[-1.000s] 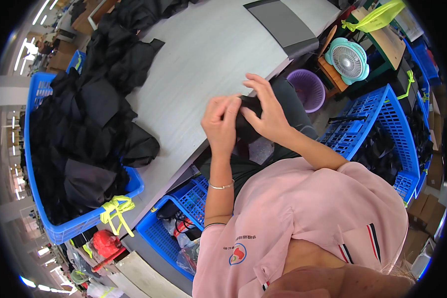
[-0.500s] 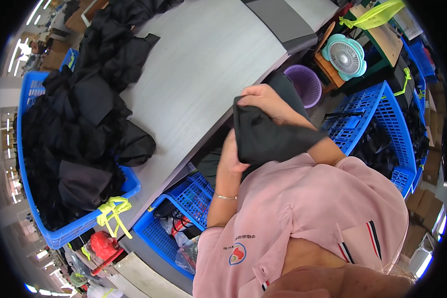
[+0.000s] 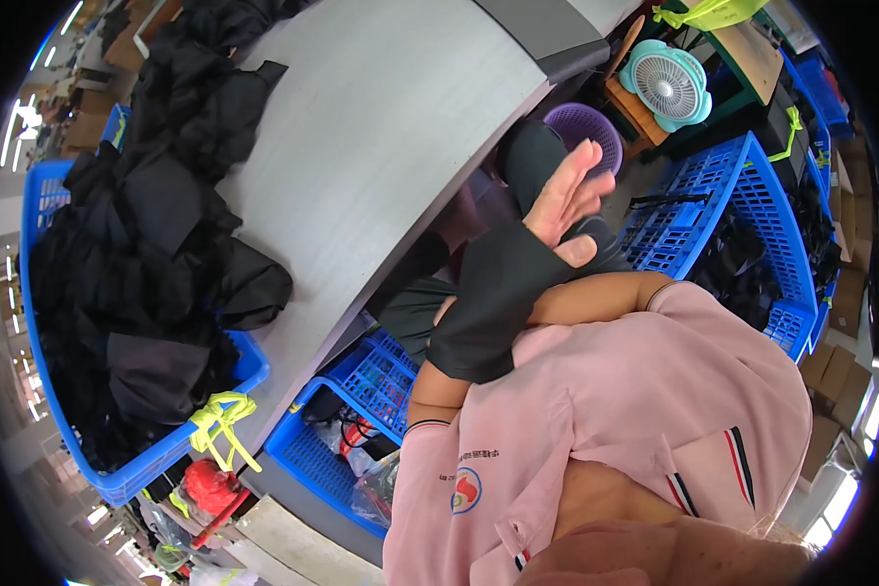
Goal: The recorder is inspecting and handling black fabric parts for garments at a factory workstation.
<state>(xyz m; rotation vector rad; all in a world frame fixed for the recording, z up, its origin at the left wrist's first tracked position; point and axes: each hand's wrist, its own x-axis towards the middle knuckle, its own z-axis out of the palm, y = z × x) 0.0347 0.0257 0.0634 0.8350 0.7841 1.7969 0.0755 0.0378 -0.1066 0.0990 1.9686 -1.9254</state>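
Observation:
A piece of black cloth (image 3: 498, 293) hangs in front of my chest, across both my wrists. Out of its upper edge rises my right hand (image 3: 565, 200), fingers stretched out and thumb apart, with the cloth lying around its wrist. Whether that hand has passed through an opening in the cloth or only behind it, I cannot tell. My left hand (image 3: 444, 311) is mostly covered by the lower left part of the cloth; a small patch of skin shows at its edge, and the fingers are hidden.
A grey table (image 3: 361, 127) stands ahead. At left, a blue basket (image 3: 137, 479) overflows with black cloth pieces (image 3: 156, 234). Another blue basket (image 3: 313, 459) holds plastic bags below the table. To the right are a purple basket (image 3: 610, 146), a turquoise fan (image 3: 666, 88) and a blue crate (image 3: 689, 225).
Both hands were gripping the cloth at its edges. My right hand has let go and spread its fingers above it; the cloth has moved down and left, covering my left hand.

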